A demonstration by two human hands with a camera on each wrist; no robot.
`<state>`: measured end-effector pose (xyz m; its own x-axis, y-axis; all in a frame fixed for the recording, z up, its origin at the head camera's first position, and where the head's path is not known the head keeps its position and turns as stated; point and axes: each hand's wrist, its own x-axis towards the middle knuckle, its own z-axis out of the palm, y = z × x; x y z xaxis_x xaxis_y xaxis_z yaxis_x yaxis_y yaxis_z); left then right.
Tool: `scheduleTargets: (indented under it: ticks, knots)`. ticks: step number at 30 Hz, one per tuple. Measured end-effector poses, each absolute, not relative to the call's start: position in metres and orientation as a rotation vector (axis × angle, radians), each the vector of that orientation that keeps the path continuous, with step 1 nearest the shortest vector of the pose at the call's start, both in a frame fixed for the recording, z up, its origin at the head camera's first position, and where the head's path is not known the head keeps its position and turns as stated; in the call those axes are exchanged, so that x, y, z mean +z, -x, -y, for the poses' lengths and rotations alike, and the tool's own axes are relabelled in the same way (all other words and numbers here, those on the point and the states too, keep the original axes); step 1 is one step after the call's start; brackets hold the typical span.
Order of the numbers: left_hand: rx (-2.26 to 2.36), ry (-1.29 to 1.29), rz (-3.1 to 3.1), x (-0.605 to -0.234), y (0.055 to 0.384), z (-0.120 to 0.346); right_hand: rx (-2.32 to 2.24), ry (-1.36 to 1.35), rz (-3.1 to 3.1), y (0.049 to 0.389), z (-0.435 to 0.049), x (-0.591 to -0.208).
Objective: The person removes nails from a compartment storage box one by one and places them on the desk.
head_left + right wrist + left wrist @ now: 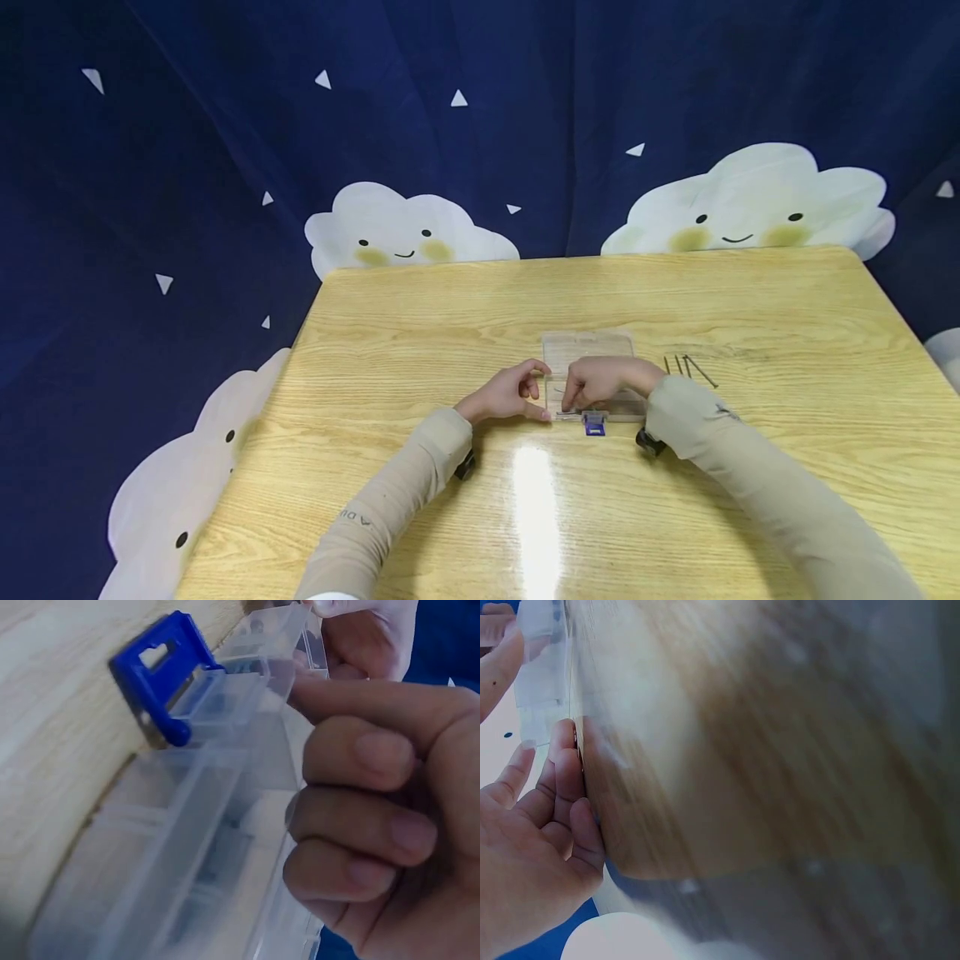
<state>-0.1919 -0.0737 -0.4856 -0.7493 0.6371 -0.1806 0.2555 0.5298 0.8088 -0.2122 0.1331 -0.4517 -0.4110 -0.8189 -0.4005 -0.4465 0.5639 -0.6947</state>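
A clear plastic storage box lies on the table with its lid tipped back. A blue latch hangs at its front, and shows large in the right wrist view. My left hand grips the box's left end, thumb at the front corner and index finger farther back. Over the left compartment, my right hand reaches down, index finger pointing in and the other fingers curled. A thin dark piece lies by its fingertips; whether they pinch it is hidden.
Several long nails or screws lie on the wooden table right of the box. Behind the table hangs a dark blue curtain with clouds. A bright reflection crosses the tabletop in front.
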Motion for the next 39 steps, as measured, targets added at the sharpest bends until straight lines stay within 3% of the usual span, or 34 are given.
scheduleTargets:
  ticks: [10, 15, 21, 39]
  knots:
    - [1.140, -0.736, -2.259, -0.444, 0.174, 0.072, -0.561, 0.939, -2.018, 0.218, -0.115, -0.447]
    - [1.150, -0.755, -2.270, -0.457, 0.180, 0.071, -0.567, 0.980, -2.040, 0.220, -0.113, -0.453]
    - [1.134, -0.746, -2.305, -0.486, 0.193, 0.073, -0.527, 1.209, -2.213, 0.212, -0.109, -0.453]
    - [1.118, -0.747, -2.300, -0.484, 0.192, 0.076, -0.706, 1.248, -2.166, 0.213, -0.119, -0.463]
